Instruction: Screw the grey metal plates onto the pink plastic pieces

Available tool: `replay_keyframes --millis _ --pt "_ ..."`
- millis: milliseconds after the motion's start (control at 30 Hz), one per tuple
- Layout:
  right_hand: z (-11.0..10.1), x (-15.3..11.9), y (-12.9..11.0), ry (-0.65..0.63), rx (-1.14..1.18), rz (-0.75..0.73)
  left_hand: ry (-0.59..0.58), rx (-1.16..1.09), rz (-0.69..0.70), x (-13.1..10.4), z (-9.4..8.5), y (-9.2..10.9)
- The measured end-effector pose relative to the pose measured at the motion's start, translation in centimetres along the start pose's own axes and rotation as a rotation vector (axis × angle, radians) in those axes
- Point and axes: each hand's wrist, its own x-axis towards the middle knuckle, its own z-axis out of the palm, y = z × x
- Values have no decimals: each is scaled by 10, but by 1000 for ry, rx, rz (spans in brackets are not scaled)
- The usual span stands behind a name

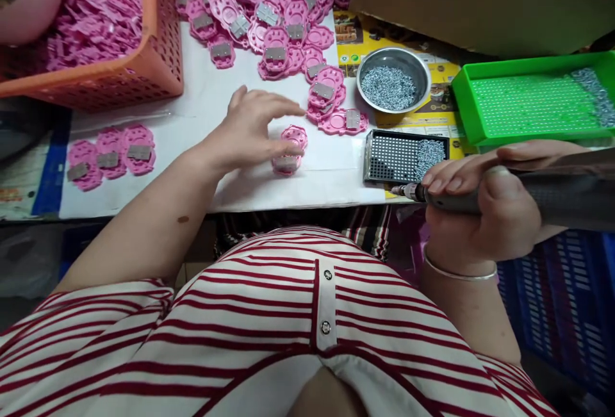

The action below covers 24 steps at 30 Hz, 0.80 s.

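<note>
On the white table surface, a pink plastic part [294,138] with a grey metal plate lies under the thumb of my left hand [254,125]. The fingers of that hand are spread, and the thumb reaches over the plate. My right hand [500,212] is wrapped round a dark electric screwdriver [451,202], its tip pointing left near the front edge of a black screw tray [406,155]. Small screws fill the tray's right part. Another person's hand is not in view. Several more pink parts [323,91] lie beyond my left hand.
An orange basket [163,52] of pink pieces stands at the left, with three pink parts [111,153] in front. At the right are a metal bowl [423,87] of screws and a green tray [468,109]. A cardboard box [471,0] stands behind.
</note>
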Motion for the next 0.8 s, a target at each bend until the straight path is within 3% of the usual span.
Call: replay_keyframes --millis 133,233,433,533,800 --pt "3 0 1 26 81 6 -83 63 46 -31 13 -13" --pt "8 1 1 58 106 -40 -104 54 32 -37 23 -11" --pt "12 -1 -1 24 46 -55 -58 32 -3 -29 43 32" --pt "13 -1 -2 28 44 -51 -92 70 19 -25 49 54" --pt "9 -4 -2 43 17 -43 -178 217 138 -21 47 61"
